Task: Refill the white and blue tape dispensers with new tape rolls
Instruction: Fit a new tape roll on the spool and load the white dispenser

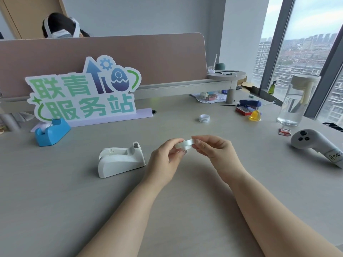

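Hands: my left hand (pixel 165 156) and right hand (pixel 213 148) met above the desk (pixel 74 201), just right of the white tape dispenser (pixel 120 160).
Fingers: both sets of fingers (pixel 176 141) were closed on a clear tape roll (pixel 185 144), pinching it from either side; it was held flat and clear of the desk.
White tape dispenser: stood on the desk to the left of my left hand, near it but not touching, its cutter end pointing toward the hand and its cradle showing no roll.
Blue tape dispenser (pixel 51 132): sat farther back on the left, in front of a green and blue cut-out sign (pixel 81 89), with a white roll showing in its cradle.
Second tape roll (pixel 204 118): lay on the desk well beyond my hands, apart from both dispensers.
Right side: a white hand controller (pixel 315 143) lay on the desk, and a clear water bottle (pixel 295 101) stood behind it.
Far edge: a blue stapler (pixel 250 103) and a yellow jelly cup (pixel 254 115) sat near each other.
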Demonstrator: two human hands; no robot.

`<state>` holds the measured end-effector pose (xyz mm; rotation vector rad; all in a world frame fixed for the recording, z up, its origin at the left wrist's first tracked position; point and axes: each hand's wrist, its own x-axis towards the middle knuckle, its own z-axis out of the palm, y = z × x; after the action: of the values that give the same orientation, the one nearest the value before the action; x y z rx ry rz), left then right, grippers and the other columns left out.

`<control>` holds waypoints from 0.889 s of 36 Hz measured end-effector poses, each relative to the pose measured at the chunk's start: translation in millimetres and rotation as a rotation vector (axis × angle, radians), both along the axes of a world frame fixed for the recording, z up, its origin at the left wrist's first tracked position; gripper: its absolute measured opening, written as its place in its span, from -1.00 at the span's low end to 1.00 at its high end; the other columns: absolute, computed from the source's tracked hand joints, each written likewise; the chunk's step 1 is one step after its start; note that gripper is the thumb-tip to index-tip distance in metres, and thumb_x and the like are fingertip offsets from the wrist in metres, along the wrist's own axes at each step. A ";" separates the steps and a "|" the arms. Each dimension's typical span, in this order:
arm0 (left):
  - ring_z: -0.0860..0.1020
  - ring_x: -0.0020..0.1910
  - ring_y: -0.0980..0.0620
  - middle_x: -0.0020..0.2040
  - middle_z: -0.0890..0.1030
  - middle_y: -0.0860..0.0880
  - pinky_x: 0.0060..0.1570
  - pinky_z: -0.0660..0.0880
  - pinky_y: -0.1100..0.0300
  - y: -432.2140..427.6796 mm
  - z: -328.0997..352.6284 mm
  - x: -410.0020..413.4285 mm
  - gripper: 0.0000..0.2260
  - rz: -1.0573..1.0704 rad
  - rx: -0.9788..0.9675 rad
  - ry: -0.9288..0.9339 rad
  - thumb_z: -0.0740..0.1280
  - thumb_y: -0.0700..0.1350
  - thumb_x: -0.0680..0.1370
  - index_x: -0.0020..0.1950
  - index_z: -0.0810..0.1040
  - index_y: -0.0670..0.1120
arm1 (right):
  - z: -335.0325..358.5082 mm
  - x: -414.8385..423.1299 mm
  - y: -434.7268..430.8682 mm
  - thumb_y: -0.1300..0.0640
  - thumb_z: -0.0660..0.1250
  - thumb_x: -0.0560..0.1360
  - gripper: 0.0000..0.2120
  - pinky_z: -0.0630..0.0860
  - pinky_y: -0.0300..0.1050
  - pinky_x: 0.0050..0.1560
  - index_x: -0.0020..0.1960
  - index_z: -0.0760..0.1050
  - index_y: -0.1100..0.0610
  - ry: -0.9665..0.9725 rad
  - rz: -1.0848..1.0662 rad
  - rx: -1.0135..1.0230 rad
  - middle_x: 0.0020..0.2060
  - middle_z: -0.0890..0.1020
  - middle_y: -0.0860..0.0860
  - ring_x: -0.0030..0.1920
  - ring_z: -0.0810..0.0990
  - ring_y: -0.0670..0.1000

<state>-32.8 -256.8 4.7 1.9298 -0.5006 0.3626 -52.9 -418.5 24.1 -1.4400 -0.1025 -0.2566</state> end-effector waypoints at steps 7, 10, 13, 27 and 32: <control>0.56 0.00 0.32 0.11 0.56 0.01 0.04 0.43 0.50 0.0 4.9 -1.7 -0.72 0.047 -0.015 -0.103 0.36 -0.24 0.51 0.21 0.54 -0.07 | 0.7 -1.7 2.2 0.20 0.41 0.44 -0.89 0.56 -0.22 0.00 -0.04 0.66 0.14 -0.001 0.014 -0.019 -0.23 0.70 -0.04 -0.14 0.62 -0.09; 0.61 0.06 0.12 0.08 0.63 0.00 0.09 0.49 0.33 -0.5 4.9 -2.1 -0.76 0.015 -0.023 -0.102 0.37 -0.23 0.51 0.16 0.56 -0.05 | 1.1 -2.1 3.9 0.19 0.42 0.44 -0.89 0.56 -0.18 0.03 -0.05 0.66 0.14 0.001 -0.001 -0.020 -0.19 0.71 -0.01 -0.11 0.63 -0.07; 0.62 0.01 0.16 0.02 0.66 0.01 0.04 0.49 0.36 -1.0 5.4 -3.4 -0.80 -0.012 -0.060 -0.076 0.35 -0.24 0.52 0.12 0.55 -0.07 | 1.6 -3.2 4.4 0.19 0.42 0.44 -0.90 0.56 -0.15 0.05 -0.05 0.67 0.11 0.003 -0.010 -0.020 -0.18 0.71 -0.01 -0.10 0.63 -0.06; 0.57 0.09 0.29 0.11 0.59 0.15 0.12 0.47 0.36 -0.9 6.8 -5.2 -0.76 -0.071 -0.129 -0.017 0.36 -0.27 0.51 0.14 0.52 -0.07 | 8.6 -6.1 3.9 0.20 0.40 0.44 -0.82 0.60 -0.24 -0.03 0.02 0.62 0.24 0.096 0.075 0.130 -0.12 0.69 0.18 -0.11 0.69 0.00; 0.58 0.06 0.22 0.06 0.62 0.11 0.08 0.45 0.42 -0.6 10.3 -8.1 -0.72 -0.059 -0.115 -0.058 0.36 -0.27 0.51 0.12 0.54 0.05 | 7.9 -6.1 3.5 0.18 0.39 0.45 -0.82 0.60 -0.22 0.00 0.02 0.64 0.22 0.089 0.070 0.095 -0.11 0.70 0.19 -0.08 0.69 -0.01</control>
<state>-40.9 -257.4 15.0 1.7938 -0.5615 0.4011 -59.1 -415.0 32.0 -1.3485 -0.0669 -0.1382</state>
